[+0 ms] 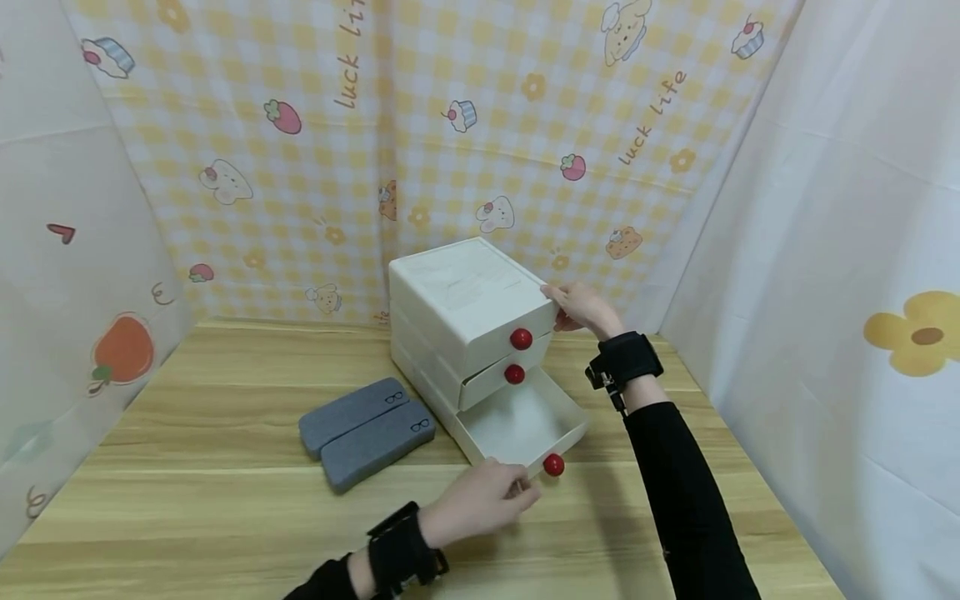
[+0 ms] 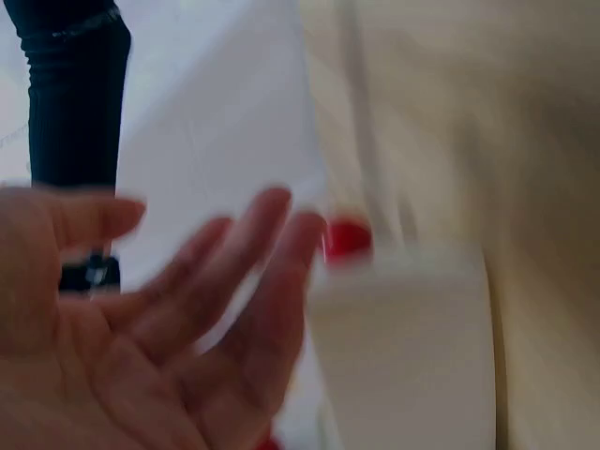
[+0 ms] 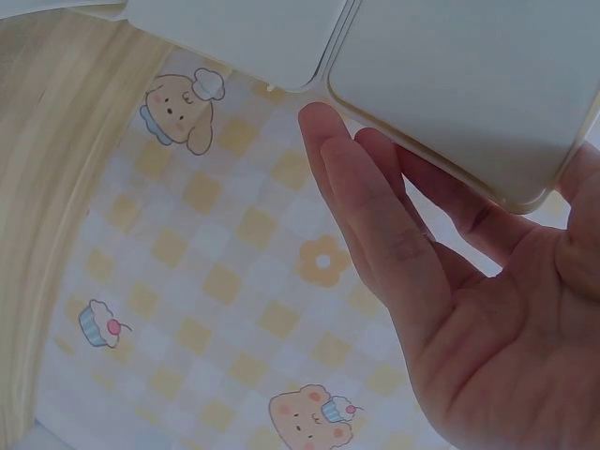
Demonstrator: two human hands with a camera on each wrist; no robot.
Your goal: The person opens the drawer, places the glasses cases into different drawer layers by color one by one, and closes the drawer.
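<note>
A white desktop drawer box (image 1: pixel 435 308) with round red knobs stands on the table. Its bottom drawer (image 1: pixel 517 417) is pulled far out and bare inside; the middle drawer (image 1: pixel 487 382) sticks out slightly. My right hand (image 1: pixel 585 308) holds the box by its upper right edge, and in the right wrist view its fingers (image 3: pixel 361 202) lie along the side. Close to the front of the bottom drawer is my left hand (image 1: pixel 480 500), its fingers loosely bent and holding nothing. The left wrist view, blurred, has a red knob (image 2: pixel 347 241) just beyond those fingertips.
Two grey glasses cases (image 1: pixel 378 446) lie side by side on the wooden table (image 1: pixel 187 467), left of the drawer box. Behind the table hangs a yellow checked curtain (image 1: pixel 300 200), with a white curtain (image 1: pixel 825 250) on the right.
</note>
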